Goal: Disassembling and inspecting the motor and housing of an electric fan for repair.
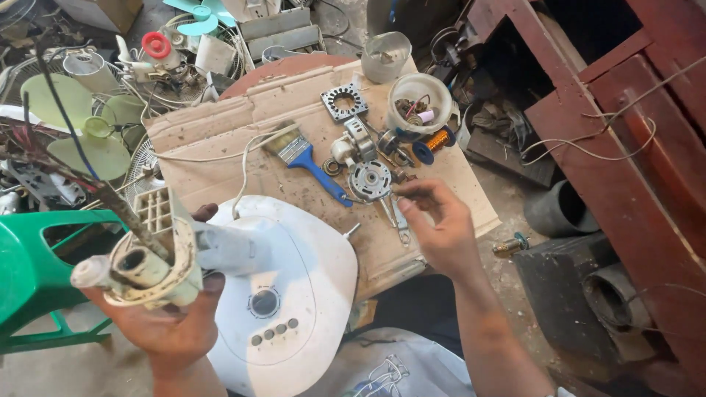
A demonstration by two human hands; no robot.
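Hands of one person work over a cardboard sheet [220, 132] littered with fan parts. The left hand [173, 323] is closed around a dirty cream fan neck housing [151, 257], held off the sheet's near left corner, above a white fan base [294, 294] that overlaps the sheet's near edge. The right hand [441, 228] hovers over the near right part of the sheet, thumb and forefinger pinched together just beside a round silver motor [369, 180]; whether they grip anything cannot be told. A blue-handled paintbrush [309, 162] lies mid-sheet. A white cup of small parts [419, 103] sits near the far right corner.
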